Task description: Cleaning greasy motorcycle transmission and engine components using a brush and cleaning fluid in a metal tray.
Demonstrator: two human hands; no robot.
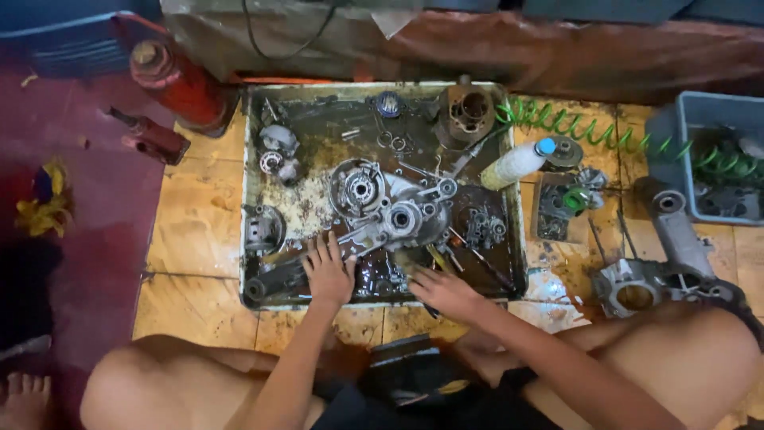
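Observation:
A greasy metal tray point(251, 171) on the tiled floor holds an engine crankcase point(390, 209), a cylinder point(465, 111) and several small parts. My left hand point(328, 271) lies flat with fingers spread on the near end of the crankcase and on a dark part beside it. My right hand point(446, 291) rests at the tray's near edge, fingers curled around small tools or bolts; what it grips is too small to tell.
A red hydraulic jack point(177, 80) stands at the far left. A white bottle with a blue cap point(517, 163) lies by the tray. A green coil spring point(573, 127), a grey bin point(708, 163) and a metal casing point(660, 271) are on the right.

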